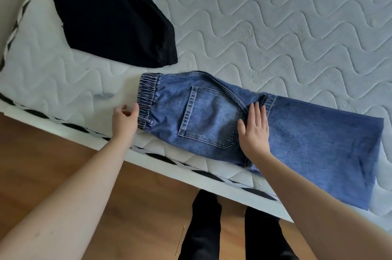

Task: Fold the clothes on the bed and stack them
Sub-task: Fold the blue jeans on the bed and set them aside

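Lying on the mattress (275,15): one jeans (297,132) under flat right hand (255,132), relaxed left hand (125,120), one black garment (110,21).

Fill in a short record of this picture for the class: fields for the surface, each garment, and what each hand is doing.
surface: quilted white mattress, wood floor below
garment 1: blue jeans, lying flat near the mattress edge, back pocket up
garment 2: black garment, folded, apart from the jeans
left hand: at the elastic waistband, fingers loosely curled, thumb touching it
right hand: flat on the jeans beside the pocket
stack: not yet made
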Available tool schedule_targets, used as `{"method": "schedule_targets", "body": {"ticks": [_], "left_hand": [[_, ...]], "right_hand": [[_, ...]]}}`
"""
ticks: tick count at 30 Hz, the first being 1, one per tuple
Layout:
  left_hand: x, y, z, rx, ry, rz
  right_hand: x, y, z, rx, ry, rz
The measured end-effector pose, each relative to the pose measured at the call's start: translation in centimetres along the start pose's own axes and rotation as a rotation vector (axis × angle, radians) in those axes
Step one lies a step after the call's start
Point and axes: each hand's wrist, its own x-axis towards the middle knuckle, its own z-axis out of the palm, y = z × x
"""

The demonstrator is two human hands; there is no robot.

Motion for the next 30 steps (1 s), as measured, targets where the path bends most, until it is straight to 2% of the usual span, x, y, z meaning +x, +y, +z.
{"method": "schedule_targets", "body": {"ticks": [7,9,13,16,22,26,30], "left_hand": [[2.3,0.2,-1.9,-0.1,-0.505,-0.102],[2.0,1.0,-2.1,-0.085,-0.568,-0.076],[0.0,3.3,-3.0,-0.222,-0.613,-0.021],[-3.1,6.4,-4.5,-0.301,-0.699,0.087],[-11.7,14.0,-6.2,-0.296,-0.955,0.409],[-16.9,18.3,-5.1,-0.328,-1.084,0.499],[-21.3,21.4,-2.9,-0.234,-1.158,0.603]], "right_hand": [[-0.3,0.1,-0.8,0.196,0.029,-0.004],[-0.6,0.1,-1.3,0.337,0.048,0.02],[-0.8,0.5,-2.3,0.59,0.028,0.069],[-0.6,1.1,-2.9,0.737,-0.021,0.099],[0.6,2.4,-4.4,1.007,-0.124,0.21],[2.4,4.0,-6.1,1.277,-0.228,0.322],[1.9,4.8,-8.2,1.336,-0.302,0.313]]}}
